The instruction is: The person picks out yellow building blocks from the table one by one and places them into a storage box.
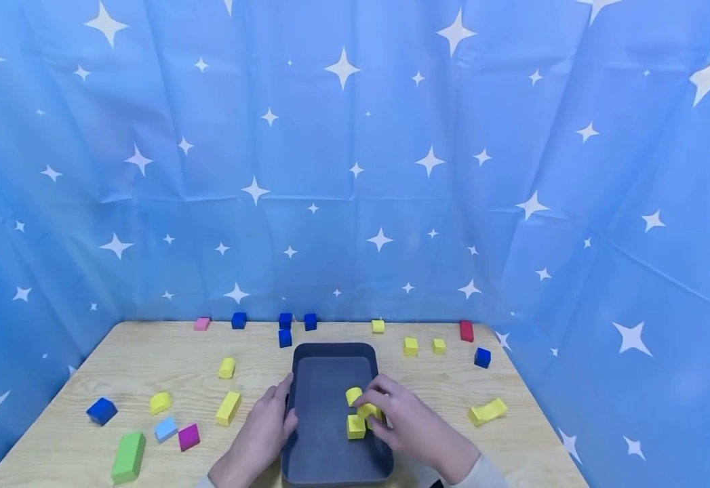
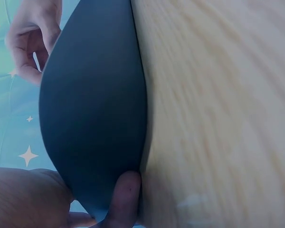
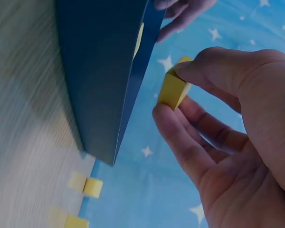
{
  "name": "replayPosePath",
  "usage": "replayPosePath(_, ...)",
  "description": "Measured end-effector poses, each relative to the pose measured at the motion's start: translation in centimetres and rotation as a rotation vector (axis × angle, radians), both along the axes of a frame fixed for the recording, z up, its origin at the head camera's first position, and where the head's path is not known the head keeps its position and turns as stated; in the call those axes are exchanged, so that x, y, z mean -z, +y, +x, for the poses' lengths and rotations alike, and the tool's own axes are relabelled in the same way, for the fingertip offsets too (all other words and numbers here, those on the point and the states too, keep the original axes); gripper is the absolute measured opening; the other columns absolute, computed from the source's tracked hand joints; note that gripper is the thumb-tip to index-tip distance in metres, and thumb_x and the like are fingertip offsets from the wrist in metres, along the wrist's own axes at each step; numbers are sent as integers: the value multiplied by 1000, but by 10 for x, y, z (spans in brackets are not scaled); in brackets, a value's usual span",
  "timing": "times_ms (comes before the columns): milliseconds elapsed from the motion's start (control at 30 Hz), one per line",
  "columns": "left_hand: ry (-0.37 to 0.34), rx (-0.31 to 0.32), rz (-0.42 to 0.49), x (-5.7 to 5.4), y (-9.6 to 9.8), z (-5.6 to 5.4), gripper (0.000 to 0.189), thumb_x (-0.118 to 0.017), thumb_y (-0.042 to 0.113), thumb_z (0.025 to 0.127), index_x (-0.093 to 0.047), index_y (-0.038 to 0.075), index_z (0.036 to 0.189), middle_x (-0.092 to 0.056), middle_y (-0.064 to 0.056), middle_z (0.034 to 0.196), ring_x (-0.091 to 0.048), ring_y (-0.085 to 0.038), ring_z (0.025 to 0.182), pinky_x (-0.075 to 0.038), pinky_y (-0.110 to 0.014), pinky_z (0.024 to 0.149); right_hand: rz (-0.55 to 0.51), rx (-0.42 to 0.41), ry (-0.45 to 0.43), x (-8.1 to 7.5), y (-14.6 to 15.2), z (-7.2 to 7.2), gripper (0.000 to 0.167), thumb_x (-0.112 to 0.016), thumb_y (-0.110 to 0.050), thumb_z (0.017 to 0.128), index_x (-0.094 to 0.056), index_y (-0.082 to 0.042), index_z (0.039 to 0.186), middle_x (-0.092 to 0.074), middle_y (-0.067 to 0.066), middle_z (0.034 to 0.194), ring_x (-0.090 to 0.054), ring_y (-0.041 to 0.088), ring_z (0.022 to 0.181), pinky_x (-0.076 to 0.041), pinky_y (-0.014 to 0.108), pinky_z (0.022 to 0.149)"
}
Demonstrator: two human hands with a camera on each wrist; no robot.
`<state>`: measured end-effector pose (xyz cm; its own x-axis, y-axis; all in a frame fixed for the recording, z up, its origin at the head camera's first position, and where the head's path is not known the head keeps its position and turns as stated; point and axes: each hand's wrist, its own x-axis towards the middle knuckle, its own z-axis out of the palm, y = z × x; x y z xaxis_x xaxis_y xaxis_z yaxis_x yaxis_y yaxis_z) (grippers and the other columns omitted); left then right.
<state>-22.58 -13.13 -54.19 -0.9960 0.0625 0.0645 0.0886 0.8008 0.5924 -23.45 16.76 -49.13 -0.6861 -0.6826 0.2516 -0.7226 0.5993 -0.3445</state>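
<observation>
A dark grey tray (image 1: 317, 434) lies lengthwise at the middle of the table's near side. My left hand (image 1: 261, 430) grips its left wall, with one digit (image 2: 125, 197) pressed against the outside near the table in the left wrist view. Over the tray's right side, my right hand (image 1: 409, 421) pinches a yellow block (image 3: 173, 90) between thumb and fingertips; the right wrist view shows it above the rim. Inside the tray are a yellow rounded block (image 1: 352, 396) and a yellow cube (image 1: 356, 428), close to the right fingers.
Left of the tray lie a green block (image 1: 129, 458), a light blue block (image 1: 165, 430), a magenta block (image 1: 188, 437) and several yellow pieces. Blue cubes (image 1: 285, 338) line the back. Right of it are a yellow wavy block (image 1: 487, 411), a blue cube (image 1: 482, 357) and a red block (image 1: 466, 331).
</observation>
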Motion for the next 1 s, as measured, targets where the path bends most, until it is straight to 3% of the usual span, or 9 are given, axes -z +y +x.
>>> replayPosePath(200,-4,-6,-6,0,0,-1,70,-78,8,107,-51,-4,171,-76,-25,135,-76,-19,99,-75,-48,92,35,-38,-93,-1,-11,7,28,-86,-8,106,-84,-21,132,-69,-5,123,-64,-4,98,-65,11,88)
replayPosePath(500,1,-1,3,1,-2,0,70,-79,8,106,-52,-4,170,-77,-22,128,-70,-17,90,-75,-45,85,91,-104,-120,2,-21,16,30,-84,-11,108,-81,-25,135,-66,-9,125,-64,-7,104,-65,12,92)
replayPosePath(667,-12,-3,-1,0,-2,0,71,-79,9,107,-51,-3,171,-77,-22,131,-72,-17,94,-75,-47,90,118,-120,-131,5,-25,19,32,-85,-15,108,-81,-28,137,-69,-10,127,-66,-6,106,-67,15,97)
replayPosePath(1000,-45,-1,8,-1,-1,-1,71,-78,10,108,-50,-2,172,-77,-21,130,-72,-17,94,-75,-47,90,128,-158,-149,13,-28,21,28,-85,-18,109,-81,-28,134,-69,-11,129,-63,-7,102,-65,13,92)
